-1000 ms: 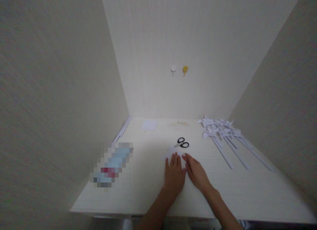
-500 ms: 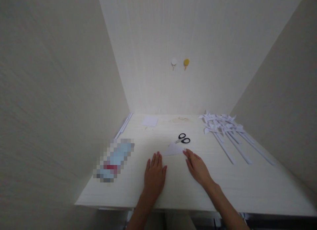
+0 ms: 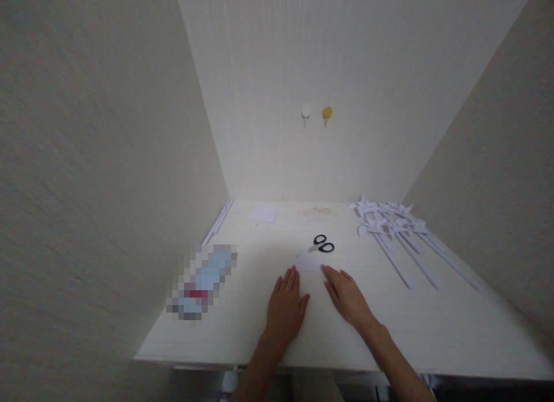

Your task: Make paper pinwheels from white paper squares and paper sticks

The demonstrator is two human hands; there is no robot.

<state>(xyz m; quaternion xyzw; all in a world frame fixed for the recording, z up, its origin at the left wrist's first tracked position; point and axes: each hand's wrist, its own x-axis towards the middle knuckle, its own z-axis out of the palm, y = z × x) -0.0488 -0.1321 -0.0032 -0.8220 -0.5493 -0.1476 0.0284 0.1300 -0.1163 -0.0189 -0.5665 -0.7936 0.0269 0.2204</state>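
Observation:
A small folded piece of white paper (image 3: 309, 262) lies on the table in front of me. My left hand (image 3: 284, 303) rests flat with its fingers stretched, and the fingertips touch the paper's left end. At the paper's right corner are the fingertips of my right hand (image 3: 347, 294), whose fingers are extended and whose thumb is apart. Just beyond the paper lie black-handled scissors (image 3: 322, 244), the blades pointing left and partly at the paper's far edge.
Several paper pinwheels (image 3: 381, 220) on white sticks lie at the right. White paper squares (image 3: 264, 213) sit at the back, with rolled paper sticks (image 3: 219, 220) along the left wall. A blurred light-blue package (image 3: 205, 281) is at the left. Two hooks (image 3: 327, 112) hang on the back wall.
My left hand has slid right along the paper's near edge, closer to my right hand. Less of the paper shows at its left end. My right hand has stayed nearly in place.

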